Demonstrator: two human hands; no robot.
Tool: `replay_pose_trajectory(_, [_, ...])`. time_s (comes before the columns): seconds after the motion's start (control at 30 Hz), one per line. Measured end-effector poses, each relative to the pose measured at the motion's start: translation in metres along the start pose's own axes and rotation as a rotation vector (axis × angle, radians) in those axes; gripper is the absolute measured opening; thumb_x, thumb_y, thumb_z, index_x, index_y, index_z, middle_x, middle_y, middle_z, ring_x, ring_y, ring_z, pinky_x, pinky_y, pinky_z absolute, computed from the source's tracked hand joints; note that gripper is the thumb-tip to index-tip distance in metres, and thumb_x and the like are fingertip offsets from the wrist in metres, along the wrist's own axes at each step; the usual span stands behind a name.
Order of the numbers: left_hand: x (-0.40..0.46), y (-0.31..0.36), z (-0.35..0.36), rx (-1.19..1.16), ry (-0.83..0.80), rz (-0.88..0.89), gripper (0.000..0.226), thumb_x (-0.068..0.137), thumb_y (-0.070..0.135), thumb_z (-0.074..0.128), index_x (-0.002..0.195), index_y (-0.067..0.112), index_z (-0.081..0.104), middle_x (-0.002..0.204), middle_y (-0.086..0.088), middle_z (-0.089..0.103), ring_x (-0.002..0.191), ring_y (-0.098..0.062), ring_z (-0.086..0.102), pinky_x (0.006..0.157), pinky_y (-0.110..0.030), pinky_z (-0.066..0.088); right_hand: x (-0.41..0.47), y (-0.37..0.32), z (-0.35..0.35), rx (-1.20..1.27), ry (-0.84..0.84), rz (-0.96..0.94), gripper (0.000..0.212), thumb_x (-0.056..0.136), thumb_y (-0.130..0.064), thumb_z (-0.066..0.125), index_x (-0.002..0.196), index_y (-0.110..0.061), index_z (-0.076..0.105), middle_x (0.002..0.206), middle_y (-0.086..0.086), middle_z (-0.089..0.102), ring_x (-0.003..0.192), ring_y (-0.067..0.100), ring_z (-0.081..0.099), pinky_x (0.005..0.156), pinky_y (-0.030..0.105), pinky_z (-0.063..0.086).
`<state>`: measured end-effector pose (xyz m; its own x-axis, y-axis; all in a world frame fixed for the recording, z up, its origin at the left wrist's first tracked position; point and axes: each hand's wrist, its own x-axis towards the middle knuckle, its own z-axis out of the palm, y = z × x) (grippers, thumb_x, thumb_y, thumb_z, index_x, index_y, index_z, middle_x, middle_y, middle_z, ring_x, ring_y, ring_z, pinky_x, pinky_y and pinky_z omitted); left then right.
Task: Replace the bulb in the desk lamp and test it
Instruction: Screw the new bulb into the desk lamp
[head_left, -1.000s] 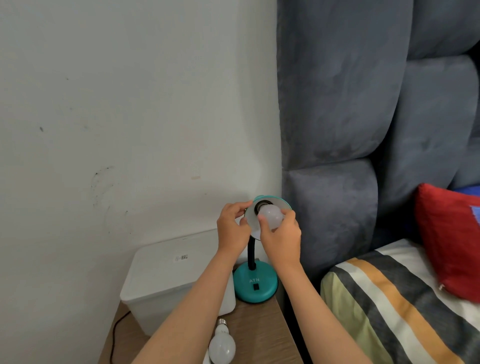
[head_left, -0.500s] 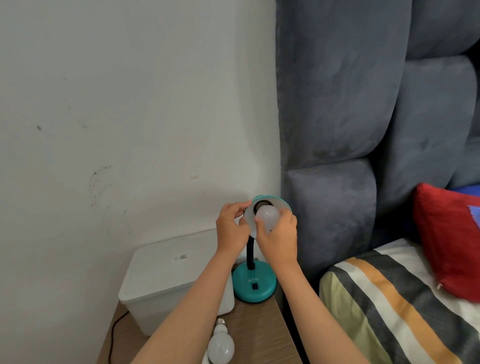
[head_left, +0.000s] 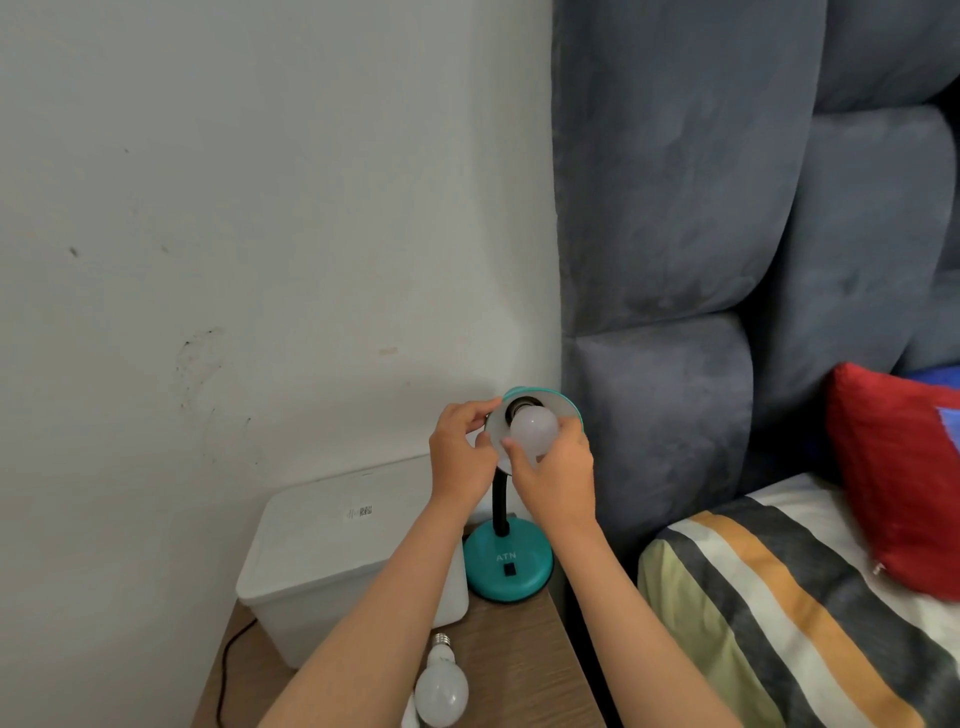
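1. Two bulbs are in view: one bulb (head_left: 534, 429) sits at the socket inside the lamp's (head_left: 508, 564) shade (head_left: 567, 407), and a spare bulb (head_left: 440, 690) lies on its side at the desk's (head_left: 524, 654) front edge, screw cap pointing toward the back.
2. By my reading, the step in hand is turning the bulb in the socket. Whether it is going in or coming out cannot be told from this view, nor how deep the threads sit.
3. Right hand (head_left: 558, 480): curled around the bulb's rounded end from below, fingertips (head_left: 508, 445) and thumb closed on the glass. It grips the bulb.
4. Left hand (head_left: 460, 452): pinched on the shade's left rim, fingers bent and closed, steadying the shade against the twist.
5. The lamp stands at the desk's back right corner, its teal base just beside a white box (head_left: 337, 551) that fills the back left. Its black neck rises between the two wrists.
6. The next move likely calls for more small twists with the right hand while the left keeps the shade from swinging on the flexible neck. If the bulb is going in, it should stop at snug, since the glass could crack under force.
7. Testing is not yet done: the bulb looks unlit, and the switch (head_left: 510, 570) on the base is untouched.
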<state>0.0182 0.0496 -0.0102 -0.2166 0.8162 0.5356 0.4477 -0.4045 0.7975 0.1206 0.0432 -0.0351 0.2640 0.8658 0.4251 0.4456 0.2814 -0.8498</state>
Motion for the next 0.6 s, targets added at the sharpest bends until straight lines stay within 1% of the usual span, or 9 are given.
replay_pose_trajectory(0.07, [-0.0003,-0.0003,0.0011,0.004,-0.001,-0.005,0.045,0.080,-0.014,0.049,0.105,0.020,0.066,0.102,0.002,0.058,0.094,-0.010,0.057,0.079,0.002,0.039,-0.0022,0.0010,-0.0007,-0.026,-0.037,-0.067,0.066,0.082,-0.021,0.067,0.137,-0.011,0.030,0.133,0.017,0.045,0.110,0.032,0.055,0.087,0.041,0.053])
replay_pose_trajectory(0.13, [-0.0005,-0.0006,0.0021,0.001,0.007,-0.002,0.046,0.080,-0.014,0.049,0.104,0.021,0.066,0.101,0.002,0.058,0.094,-0.009,0.057,0.079,0.002,0.039,-0.0012,0.0040,-0.0016,-0.047,-0.046,-0.080,0.061,0.083,-0.017,0.065,0.135,-0.015,0.033,0.127,0.018,0.050,0.101,0.034,0.061,0.082,0.042,0.055])
replay_pose_trajectory(0.17, [-0.0005,-0.0006,0.0022,-0.002,0.009,-0.002,0.046,0.079,-0.014,0.049,0.104,0.021,0.066,0.101,0.002,0.058,0.093,-0.009,0.057,0.079,0.001,0.039,-0.0008,0.0048,-0.0019,-0.055,-0.044,-0.074,0.056,0.083,-0.019,0.065,0.131,-0.014,0.036,0.121,0.019,0.054,0.095,0.034,0.062,0.078,0.043,0.055])
replay_pose_trajectory(0.23, [-0.0001,0.0001,0.0020,-0.006,0.007,-0.003,0.046,0.079,-0.014,0.049,0.104,0.021,0.066,0.101,0.002,0.058,0.092,-0.007,0.056,0.079,0.001,0.039,0.0004,0.0054,-0.0028,-0.026,-0.033,-0.020,0.052,0.083,-0.026,0.066,0.125,-0.012,0.040,0.114,0.019,0.059,0.092,0.034,0.063,0.074,0.042,0.056])
replay_pose_trajectory(0.3, [0.0001,0.0003,0.0014,-0.006,0.003,0.001,0.046,0.079,-0.014,0.049,0.104,0.020,0.066,0.101,0.001,0.058,0.092,-0.007,0.057,0.079,0.002,0.039,0.0021,0.0038,-0.0050,0.062,0.003,0.081,0.054,0.083,-0.036,0.067,0.120,-0.007,0.041,0.109,0.019,0.062,0.091,0.031,0.064,0.070,0.036,0.055])
replay_pose_trajectory(0.37, [-0.0010,0.0004,0.0008,-0.008,0.005,0.007,0.046,0.078,-0.014,0.050,0.104,0.020,0.066,0.101,0.001,0.059,0.091,-0.006,0.057,0.079,0.001,0.039,0.0033,0.0042,-0.0060,0.088,0.015,0.112,0.056,0.081,-0.042,0.066,0.117,-0.006,0.042,0.106,0.018,0.064,0.088,0.028,0.064,0.067,0.033,0.054])
replay_pose_trajectory(0.47, [-0.0013,0.0003,-0.0002,-0.004,0.005,0.013,0.046,0.079,-0.015,0.049,0.104,0.020,0.066,0.099,0.004,0.057,0.090,-0.005,0.056,0.081,0.001,0.040,0.0023,0.0063,-0.0057,0.030,-0.012,0.059,0.068,0.078,-0.043,0.070,0.125,-0.005,0.039,0.115,0.020,0.060,0.097,0.030,0.063,0.078,0.040,0.055])
replay_pose_trajectory(0.53, [-0.0015,0.0012,-0.0004,-0.002,0.000,0.012,0.046,0.079,-0.014,0.049,0.104,0.021,0.066,0.099,0.005,0.056,0.090,-0.004,0.056,0.081,0.001,0.039,0.0013,0.0082,-0.0055,-0.004,-0.027,0.011,0.075,0.076,-0.035,0.074,0.135,-0.010,0.033,0.126,0.017,0.051,0.108,0.030,0.057,0.087,0.042,0.053])
replay_pose_trajectory(0.6, [-0.0024,0.0021,-0.0001,-0.008,-0.001,0.006,0.045,0.080,-0.014,0.049,0.104,0.020,0.066,0.098,0.007,0.056,0.090,-0.002,0.055,0.080,0.002,0.039,0.0020,0.0091,-0.0057,-0.029,-0.027,-0.045,0.068,0.078,-0.025,0.072,0.135,-0.014,0.037,0.126,0.016,0.050,0.110,0.030,0.054,0.088,0.038,0.052])
